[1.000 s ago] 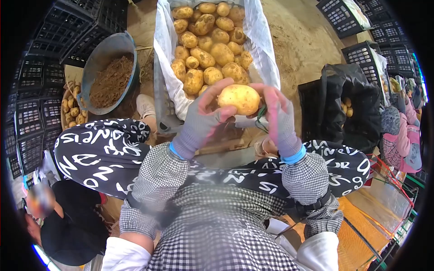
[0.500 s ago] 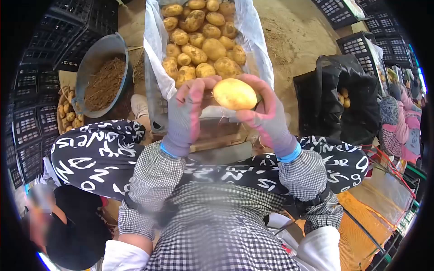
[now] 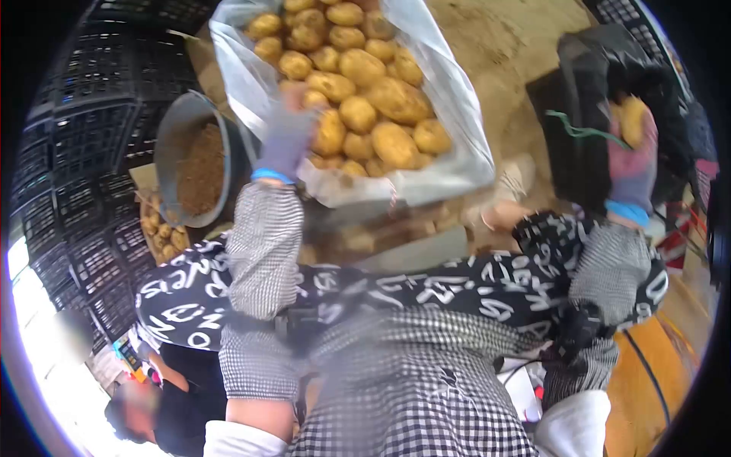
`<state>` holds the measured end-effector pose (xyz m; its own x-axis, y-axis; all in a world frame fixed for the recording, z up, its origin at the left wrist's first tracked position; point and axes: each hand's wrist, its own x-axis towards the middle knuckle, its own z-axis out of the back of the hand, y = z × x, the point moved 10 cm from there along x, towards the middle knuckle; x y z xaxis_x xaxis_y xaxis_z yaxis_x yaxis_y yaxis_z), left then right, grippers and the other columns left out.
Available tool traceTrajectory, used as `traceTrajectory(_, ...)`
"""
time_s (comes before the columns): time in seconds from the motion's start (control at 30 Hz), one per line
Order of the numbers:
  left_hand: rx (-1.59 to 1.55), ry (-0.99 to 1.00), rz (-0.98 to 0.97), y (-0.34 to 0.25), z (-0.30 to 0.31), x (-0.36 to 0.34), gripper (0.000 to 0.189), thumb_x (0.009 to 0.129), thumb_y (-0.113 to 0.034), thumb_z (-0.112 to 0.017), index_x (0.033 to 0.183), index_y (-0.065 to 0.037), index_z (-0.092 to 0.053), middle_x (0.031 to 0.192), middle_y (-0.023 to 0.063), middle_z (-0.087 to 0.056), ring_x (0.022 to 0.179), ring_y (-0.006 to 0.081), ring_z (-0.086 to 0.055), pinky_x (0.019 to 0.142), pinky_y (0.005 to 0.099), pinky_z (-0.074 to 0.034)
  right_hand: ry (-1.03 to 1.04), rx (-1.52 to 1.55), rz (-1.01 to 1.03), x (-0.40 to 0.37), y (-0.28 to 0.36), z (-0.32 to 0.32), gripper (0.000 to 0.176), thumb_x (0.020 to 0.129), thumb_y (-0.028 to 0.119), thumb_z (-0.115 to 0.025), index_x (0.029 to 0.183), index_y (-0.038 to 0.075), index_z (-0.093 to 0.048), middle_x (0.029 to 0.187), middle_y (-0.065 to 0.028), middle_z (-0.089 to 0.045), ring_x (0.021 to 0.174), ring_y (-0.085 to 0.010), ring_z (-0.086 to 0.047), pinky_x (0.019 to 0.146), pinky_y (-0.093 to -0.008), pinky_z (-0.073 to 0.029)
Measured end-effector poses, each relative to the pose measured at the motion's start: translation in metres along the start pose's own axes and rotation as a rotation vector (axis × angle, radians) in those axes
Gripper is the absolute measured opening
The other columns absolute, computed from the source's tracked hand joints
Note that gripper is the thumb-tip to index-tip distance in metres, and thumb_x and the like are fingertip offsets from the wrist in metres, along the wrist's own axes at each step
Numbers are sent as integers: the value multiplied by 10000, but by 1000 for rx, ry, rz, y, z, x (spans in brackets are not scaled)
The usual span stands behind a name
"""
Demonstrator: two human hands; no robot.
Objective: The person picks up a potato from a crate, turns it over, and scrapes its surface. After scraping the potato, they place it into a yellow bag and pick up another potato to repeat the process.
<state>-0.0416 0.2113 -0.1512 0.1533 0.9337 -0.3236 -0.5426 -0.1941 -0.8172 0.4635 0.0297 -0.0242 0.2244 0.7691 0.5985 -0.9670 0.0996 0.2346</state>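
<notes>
My right hand [image 3: 633, 161], in a grey and pink glove, is stretched far to the right with its fingers closed round a potato [image 3: 631, 122]. It is over the opening of a black bag [image 3: 579, 164]. My left hand [image 3: 289, 133], gloved alike, reaches to the left side of a crate lined with white plastic [image 3: 457, 99]. Its fingers are smeared by motion and touch or hover beside the heaped potatoes [image 3: 358, 114]; whether they grip one cannot be made out.
A grey tub of brown soil [image 3: 202, 167] stands to the left, with a box of small potatoes [image 3: 164, 238] near it. Black plastic crates [image 3: 80, 145] are stacked along the left. Green string [image 3: 582, 131] lies across the black bag. Another person [image 3: 183, 396] is at lower left.
The hands, both at one potato before, have parted. My right hand has carried a potato right to the black bag; my left has moved onto the crate's potatoes. The view has turned.
</notes>
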Motion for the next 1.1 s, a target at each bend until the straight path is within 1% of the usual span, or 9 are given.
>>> traceTrajectory(0.07,567,39,-386,13,-39,20,507,823,-229,-589,1290,-39,-536,1116,251,-621,1046,416,-604,941,457,-490,-249,1535,-1154,-56,-127,-57,400,984,232,-566,1261,-54,-539,1287,-199,-573,1183,-257,-577,991,-382,-500)
traceTrajectory(0.13,844,260,-179,31,-79,33,398,838,-188,-558,1227,-103,-562,1189,233,-583,1123,414,-593,927,472,-497,-136,1211,-1104,-57,-122,-52,399,1003,212,-500,1281,-73,-513,1298,-215,-562,1214,-284,-557,1041,-408,-470)
traceTrajectory(0.27,1204,285,-301,112,-147,85,420,882,-229,-580,1270,-79,-520,1163,210,-591,1108,385,-589,913,461,-501,-357,1361,-1086,-18,-28,-27,432,1018,138,-425,1398,-68,-405,1367,-218,-513,1298,-325,-486,1137,-459,-374)
traceTrajectory(0.43,1135,469,-195,19,-113,44,674,737,-352,-753,1270,-15,-514,1146,243,-582,1121,379,-584,920,447,-503,-58,1445,-879,17,78,-25,493,1007,197,-459,1446,-8,-374,1179,-179,-631,1045,-257,-636,948,-380,-498)
traceTrajectory(0.57,673,325,-122,5,-80,23,822,662,-392,-820,1309,10,-507,1271,248,-539,1188,377,-549,1047,394,-422,216,1531,-801,10,136,-38,486,1002,182,-489,1435,-22,-404,1221,-159,-617,1022,-208,-623,892,-305,-499)
traceTrajectory(0.67,68,438,188,-41,-56,-37,779,760,-318,-816,1345,26,-431,1227,189,-569,1179,227,-575,917,327,-519,458,1304,-712,-6,178,-55,482,975,135,-547,1422,-6,-435,1251,-147,-605,1007,-173,-617,874,-282,-499)
traceTrajectory(0.77,-518,524,9,-85,-57,-85,693,840,-179,-732,1411,-32,-367,1289,101,-508,1150,196,-566,945,331,-501,701,1052,-377,-28,236,-68,604,845,120,-704,1396,24,-473,1298,-144,-573,1104,-185,-587,921,-317,-491)
traceTrajectory(1.0,-593,161,-210,-104,-46,-134,660,857,-220,-765,1370,-6,-408,1235,89,-495,1110,138,-520,935,269,-463,686,785,42,-38,296,-60,702,709,130,-796,1344,31,-516,1271,-139,-568,1135,-253,-586,924,-338,-494)
traceTrajectory(1.1,-520,82,-254,-74,-52,-127,453,943,-314,-654,1238,7,-528,1062,46,-571,920,90,-567,778,223,-484,723,861,-46,-52,294,-71,668,703,218,-799,1308,92,-545,1230,-184,-568,1124,-356,-560,928,-419,-483)
